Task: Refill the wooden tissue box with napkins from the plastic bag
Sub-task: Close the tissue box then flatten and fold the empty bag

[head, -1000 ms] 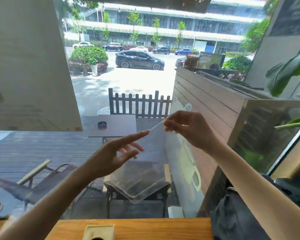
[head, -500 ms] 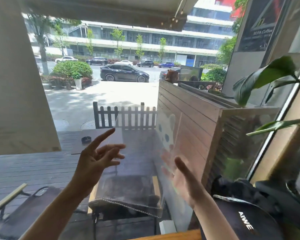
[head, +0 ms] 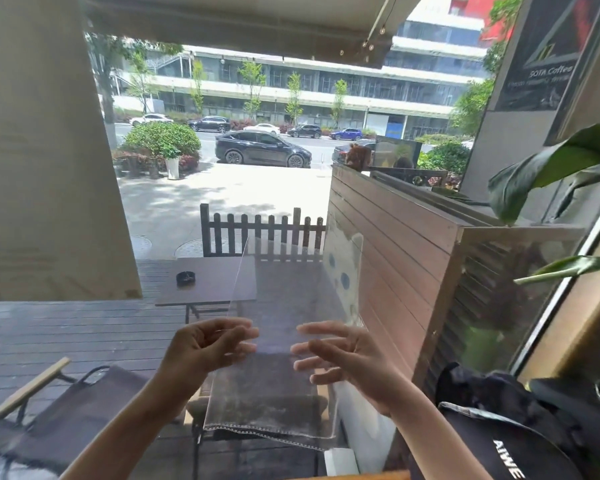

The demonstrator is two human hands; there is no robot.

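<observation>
I hold a clear, flat plastic bag [head: 284,306] upright in the air in front of the window; no napkins show inside it. Its seamed edge hangs at the bottom. My left hand [head: 207,348] is curled around the bag's left edge at mid-height, thumb and fingers pinching the film. My right hand [head: 347,356] is beside the bag's right side with its fingers spread, the fingertips against the plastic. The wooden tissue box is out of view.
A thin strip of the wooden table edge [head: 361,476] shows at the bottom. A black backpack [head: 499,441] lies at the lower right, under large plant leaves [head: 548,168]. Window glass lies straight ahead, with a terrace table [head: 205,282] and chairs outside.
My view has tilted up, so the tissue box and most of the table dropped out of sight. Both hands moved down from the bag's top edge to its sides, and the bag now stands upright.
</observation>
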